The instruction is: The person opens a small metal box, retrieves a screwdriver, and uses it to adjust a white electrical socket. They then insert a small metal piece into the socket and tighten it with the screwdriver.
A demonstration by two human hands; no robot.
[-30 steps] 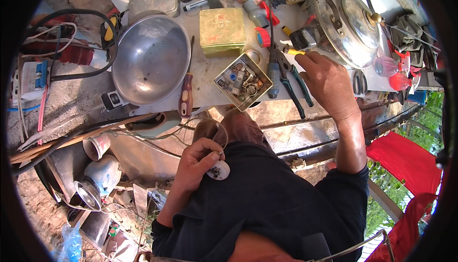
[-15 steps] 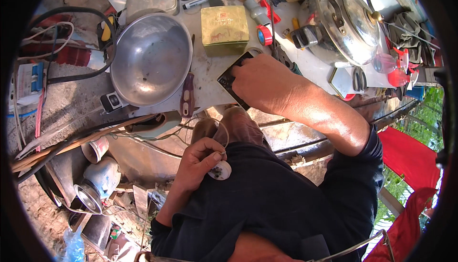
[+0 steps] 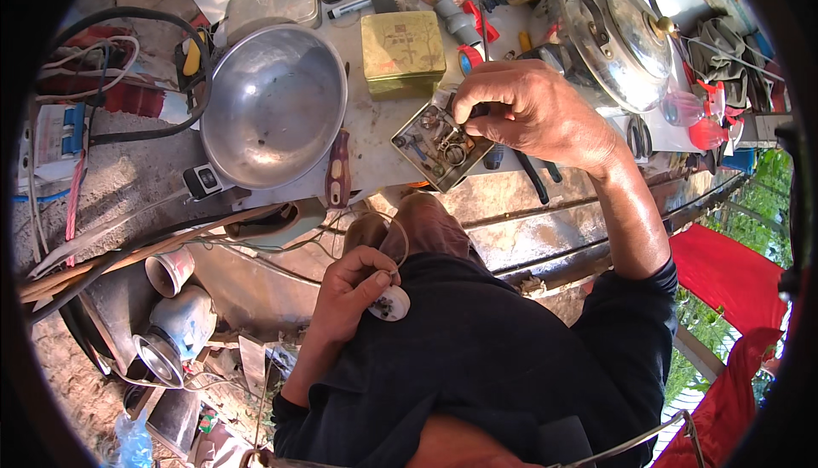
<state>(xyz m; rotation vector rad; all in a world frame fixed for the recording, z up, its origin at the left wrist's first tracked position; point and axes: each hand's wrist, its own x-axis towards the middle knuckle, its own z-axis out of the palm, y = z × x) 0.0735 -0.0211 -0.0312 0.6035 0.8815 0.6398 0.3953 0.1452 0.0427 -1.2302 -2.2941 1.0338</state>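
My left hand (image 3: 348,287) is closed in front of my dark shirt, thumb against fingers. It grips the end of a thin pale cable (image 3: 399,234) together with a small white round piece (image 3: 390,304) that has dark bits on its face. My right hand (image 3: 538,112) is raised at the right side of a small rectangular tin (image 3: 415,146) filled with loose metal parts. Its fingers curl in toward the thumb; whatever they may pinch is too small to make out. Pliers with dark handles (image 3: 532,180) lie below that hand.
A metal bowl (image 3: 273,106) sits left on the table, beside a screwdriver (image 3: 338,170). Behind the tin stands a gold box (image 3: 402,52). A metal kettle (image 3: 613,37) is at the right, red tape (image 3: 469,59) near it. Cables (image 3: 162,242) cross the left side.
My right hand has lifted out of the tin and moved right, uncovering the small parts. My left hand has barely moved, still gripping the cable and white piece.
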